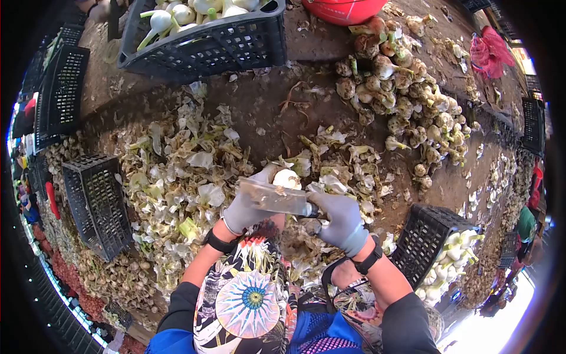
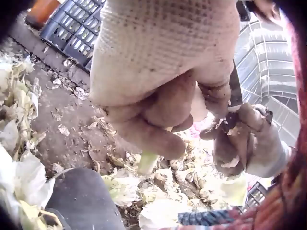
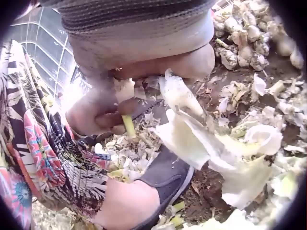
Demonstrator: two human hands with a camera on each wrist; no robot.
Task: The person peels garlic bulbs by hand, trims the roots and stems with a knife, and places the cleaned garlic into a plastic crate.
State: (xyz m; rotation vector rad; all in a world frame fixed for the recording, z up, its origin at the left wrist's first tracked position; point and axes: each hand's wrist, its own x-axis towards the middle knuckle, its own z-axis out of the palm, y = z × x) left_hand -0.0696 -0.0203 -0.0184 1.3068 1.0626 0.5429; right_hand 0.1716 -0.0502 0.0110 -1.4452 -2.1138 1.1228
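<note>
Brown ground (image 1: 259, 121) lies under peelings (image 1: 177, 156); mid-frame, the left fingers (image 1: 266, 172) grip a white bulb (image 1: 288, 178), the right fingers (image 1: 324, 203) a broad-bladed knife (image 1: 276, 199).

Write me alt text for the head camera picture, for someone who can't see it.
A gloved left hand holds a white bulb while the gloved right hand grips a broad-bladed knife, above scattered peelings. Beyond, a dark crate at the top holds pale bulbs, and a heap of dirtier bulbs lies at upper right.
</note>
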